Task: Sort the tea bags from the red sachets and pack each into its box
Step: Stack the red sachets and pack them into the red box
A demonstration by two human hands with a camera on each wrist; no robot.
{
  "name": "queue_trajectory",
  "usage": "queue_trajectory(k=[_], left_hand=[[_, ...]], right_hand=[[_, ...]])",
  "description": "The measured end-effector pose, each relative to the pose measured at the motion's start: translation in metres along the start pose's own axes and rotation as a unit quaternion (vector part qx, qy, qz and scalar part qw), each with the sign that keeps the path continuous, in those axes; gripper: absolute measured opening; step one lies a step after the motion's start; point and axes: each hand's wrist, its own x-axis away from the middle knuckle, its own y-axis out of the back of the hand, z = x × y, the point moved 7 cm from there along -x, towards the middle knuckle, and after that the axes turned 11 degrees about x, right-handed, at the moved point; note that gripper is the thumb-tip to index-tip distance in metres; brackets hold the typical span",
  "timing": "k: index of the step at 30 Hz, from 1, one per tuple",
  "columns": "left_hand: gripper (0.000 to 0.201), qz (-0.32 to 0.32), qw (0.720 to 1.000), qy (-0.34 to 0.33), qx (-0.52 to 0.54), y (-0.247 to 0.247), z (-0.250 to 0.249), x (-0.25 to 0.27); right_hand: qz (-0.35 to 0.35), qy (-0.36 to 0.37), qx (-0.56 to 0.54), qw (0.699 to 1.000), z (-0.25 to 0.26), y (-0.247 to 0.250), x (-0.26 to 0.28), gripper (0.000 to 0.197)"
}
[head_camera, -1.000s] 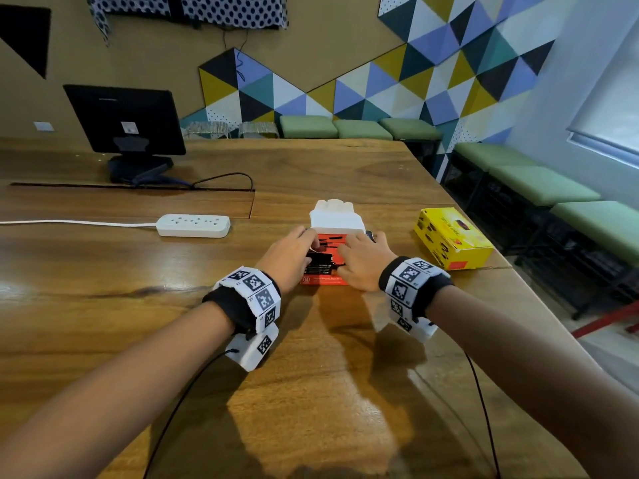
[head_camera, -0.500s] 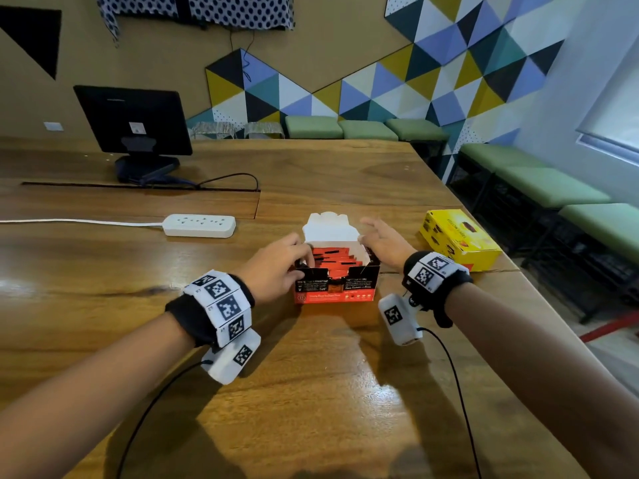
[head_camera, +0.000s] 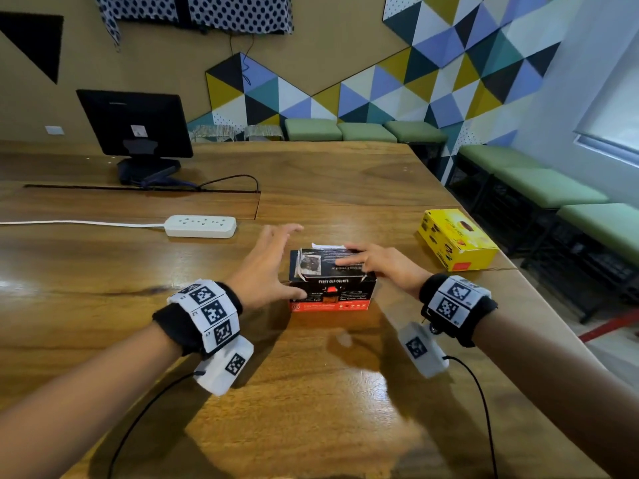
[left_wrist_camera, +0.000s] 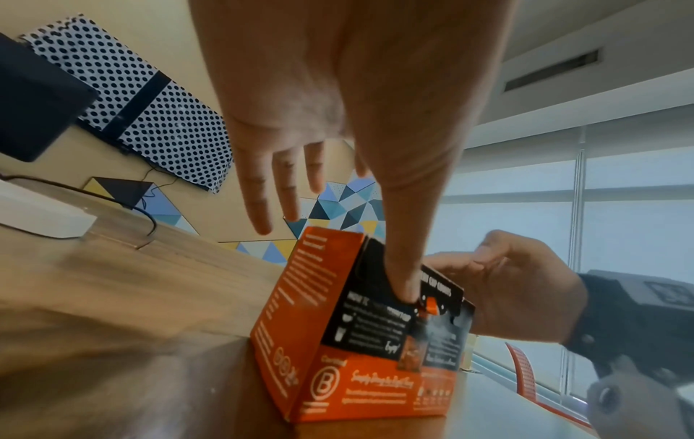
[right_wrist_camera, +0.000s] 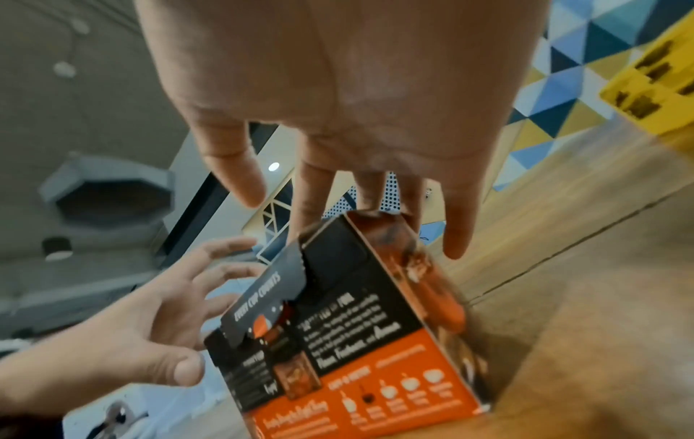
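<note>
The orange and black sachet box (head_camera: 332,292) stands in the middle of the wooden table (head_camera: 311,392), its lid folded down over the top. My right hand (head_camera: 378,264) lies on the lid with straight fingers, pressing it flat. My left hand (head_camera: 268,267) is at the box's left side, fingers spread and lifted, thumb touching the front face. The left wrist view shows that thumb (left_wrist_camera: 403,279) on the box (left_wrist_camera: 338,371) just under the lid flap. In the right wrist view my fingers (right_wrist_camera: 456,231) reach over the box (right_wrist_camera: 360,356). The sachets are hidden inside. The yellow tea box (head_camera: 456,242) lies shut at the right.
A white power strip (head_camera: 200,226) with its cable lies at the back left, and a black monitor (head_camera: 135,126) stands behind it. The table's right edge runs close past the yellow box, with green benches (head_camera: 546,188) beyond.
The lid stood open with red sachets showing; now it is folded down over the box. My right hand moved onto the lid and my left hand spread its fingers.
</note>
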Motion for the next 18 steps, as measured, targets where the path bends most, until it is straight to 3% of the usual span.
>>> queue_trajectory(k=[3, 6, 11, 18], left_hand=[[0.1, 0.074, 0.997, 0.009, -0.022, -0.013, 0.005, -0.005], [0.086, 0.111, 0.992, 0.005, -0.054, -0.025, 0.012, -0.009], [0.077, 0.112, 0.99, 0.001, -0.087, -0.029, 0.016, -0.015], [0.079, 0.112, 0.99, 0.0, -0.086, -0.028, 0.013, -0.017]], right_hand=[[-0.004, 0.014, 0.082, 0.996, -0.005, -0.001, -0.001, 0.034], [-0.018, 0.023, 0.113, 0.993, -0.005, -0.003, -0.003, 0.043], [-0.086, 0.031, 0.188, 0.978, 0.001, 0.0, -0.002, 0.053], [-0.085, 0.044, 0.256, 0.962, 0.003, -0.004, -0.002, 0.041]])
